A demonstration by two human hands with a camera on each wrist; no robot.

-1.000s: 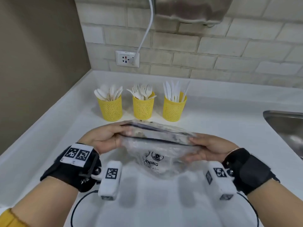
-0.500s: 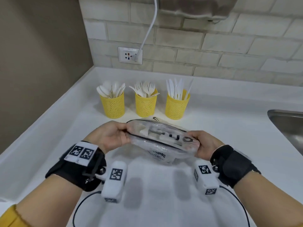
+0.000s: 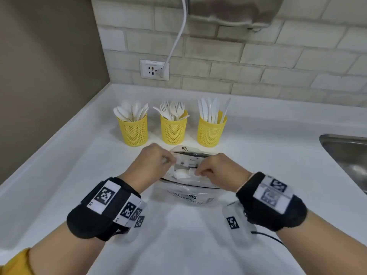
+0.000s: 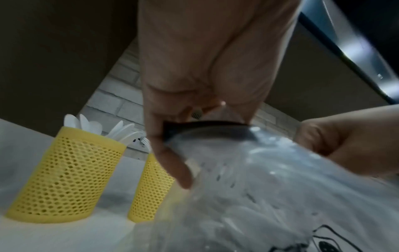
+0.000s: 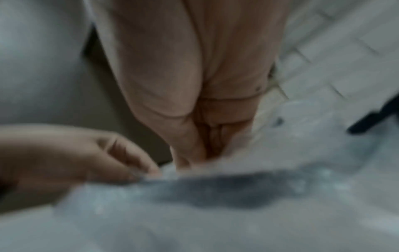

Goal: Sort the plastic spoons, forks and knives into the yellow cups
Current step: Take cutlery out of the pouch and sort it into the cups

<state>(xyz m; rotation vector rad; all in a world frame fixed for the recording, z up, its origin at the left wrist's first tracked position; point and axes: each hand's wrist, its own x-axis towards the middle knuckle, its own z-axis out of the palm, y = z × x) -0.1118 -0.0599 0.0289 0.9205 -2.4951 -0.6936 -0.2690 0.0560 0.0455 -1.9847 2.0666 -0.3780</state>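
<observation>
Three yellow mesh cups stand in a row at the back of the counter: the spoon cup [image 3: 135,130], the fork cup [image 3: 173,129] and the knife cup [image 3: 211,131], each full of white plastic cutlery. In front of them a clear plastic zip bag [image 3: 188,192] with a black-edged mouth holds white cutlery. My left hand [image 3: 154,165] pinches the bag's mouth on the left, my right hand [image 3: 215,171] pinches it on the right. In the left wrist view my fingers [image 4: 172,158] curl over the bag's black rim [image 4: 207,126]. The right wrist view is blurred.
The white counter [image 3: 79,175] runs into a corner at the left wall. A steel sink [image 3: 345,155] lies at the right edge. On the tiled back wall sit a socket [image 3: 154,69] with a white cable and a steel appliance [image 3: 234,8] above.
Both hands have moved from the bag's outer ends inward to its mouth. The bag has come down closer to the counter and nearer the cups.
</observation>
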